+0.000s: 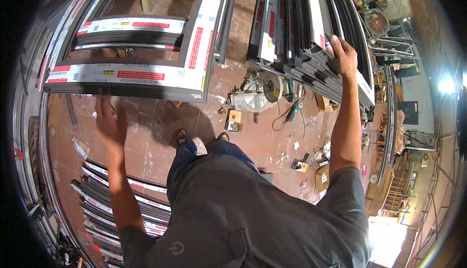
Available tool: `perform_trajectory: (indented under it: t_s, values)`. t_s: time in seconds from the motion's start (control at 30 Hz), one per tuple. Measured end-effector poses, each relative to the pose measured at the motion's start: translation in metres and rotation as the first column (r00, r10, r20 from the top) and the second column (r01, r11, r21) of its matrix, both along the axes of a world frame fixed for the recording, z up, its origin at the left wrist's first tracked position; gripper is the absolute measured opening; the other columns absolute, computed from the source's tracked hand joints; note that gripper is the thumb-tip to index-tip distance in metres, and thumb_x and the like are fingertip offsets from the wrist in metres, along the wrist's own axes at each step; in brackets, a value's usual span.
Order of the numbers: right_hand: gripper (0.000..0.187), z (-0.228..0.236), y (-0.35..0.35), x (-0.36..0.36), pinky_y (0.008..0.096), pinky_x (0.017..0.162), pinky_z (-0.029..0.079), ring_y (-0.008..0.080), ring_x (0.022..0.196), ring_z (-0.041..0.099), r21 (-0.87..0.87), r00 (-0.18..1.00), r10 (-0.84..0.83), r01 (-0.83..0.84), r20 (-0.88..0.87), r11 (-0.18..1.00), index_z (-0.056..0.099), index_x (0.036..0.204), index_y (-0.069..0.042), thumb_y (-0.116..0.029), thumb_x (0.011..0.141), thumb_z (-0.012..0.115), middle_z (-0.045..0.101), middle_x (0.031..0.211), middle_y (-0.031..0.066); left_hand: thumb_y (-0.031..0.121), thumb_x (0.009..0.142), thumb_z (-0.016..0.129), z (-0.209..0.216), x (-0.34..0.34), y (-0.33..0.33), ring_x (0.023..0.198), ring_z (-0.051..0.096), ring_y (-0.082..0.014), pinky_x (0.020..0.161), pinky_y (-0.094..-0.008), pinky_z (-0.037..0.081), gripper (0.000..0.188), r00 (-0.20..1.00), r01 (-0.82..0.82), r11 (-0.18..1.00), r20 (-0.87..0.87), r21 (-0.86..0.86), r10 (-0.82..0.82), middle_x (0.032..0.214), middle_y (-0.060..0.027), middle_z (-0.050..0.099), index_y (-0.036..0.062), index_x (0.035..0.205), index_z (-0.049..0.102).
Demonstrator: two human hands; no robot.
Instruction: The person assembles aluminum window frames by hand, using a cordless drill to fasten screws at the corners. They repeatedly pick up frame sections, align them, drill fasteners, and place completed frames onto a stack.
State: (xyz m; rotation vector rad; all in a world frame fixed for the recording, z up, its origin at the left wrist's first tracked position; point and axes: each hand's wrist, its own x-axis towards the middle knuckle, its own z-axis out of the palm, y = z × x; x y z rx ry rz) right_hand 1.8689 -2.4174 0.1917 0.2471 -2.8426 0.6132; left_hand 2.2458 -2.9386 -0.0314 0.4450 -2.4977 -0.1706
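My left hand (111, 124) is raised at the near edge of a dark rectangular window frame (141, 73) covered in white and red protective film. Its fingers are stretched up toward that edge and look slightly blurred; whether they touch it I cannot tell. My right hand (345, 59) is closed on the near end of a long, film-covered profile (318, 20), thumb on its left side. That profile lies among a bundle of dark profiles (287, 25) with their hollow ends facing me. The fingertips of my right hand are partly hidden.
A mitre saw (257, 93) stands on the brown floor beyond my feet, with a corded power tool (293, 111) beside it. More film-covered profiles (121, 200) are stacked at lower left. Small boxes (322, 178) and scraps lie at right. A fan (377, 22) stands far right.
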Motion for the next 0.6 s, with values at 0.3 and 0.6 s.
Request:
perform_trajectory:
  t_s: [0.3,0.6]
  values:
    - [0.075,0.0,0.001,-0.002,0.0423,0.093,0.053,0.0365,0.102,0.073,0.063,0.999,0.012,-0.01,-0.043,0.998,0.077,0.122,-0.011,-0.076,0.092,0.056,0.077,0.101,0.0206,0.024,0.092,0.076,-0.002,-0.023,0.073,0.145,0.043,-0.0483,0.105,-0.0493,0.054,0.073,0.996,-0.091,0.977,0.04,0.191,0.085,0.162,-0.0313,0.029,-0.001,0.151,0.043]
    - [0.08,0.002,-0.001,0.003,0.0473,0.095,0.053,0.0401,0.105,0.072,0.135,0.997,0.069,-0.063,-0.04,0.989,0.078,0.12,-0.013,-0.081,0.093,0.046,0.077,0.103,0.0213,0.028,0.086,0.081,0.025,-0.044,0.253,0.138,0.049,-0.0524,0.104,-0.0512,0.052,0.079,0.97,0.178,0.945,0.113,0.276,-0.216,0.159,-0.036,0.033,0.0015,0.152,0.046]
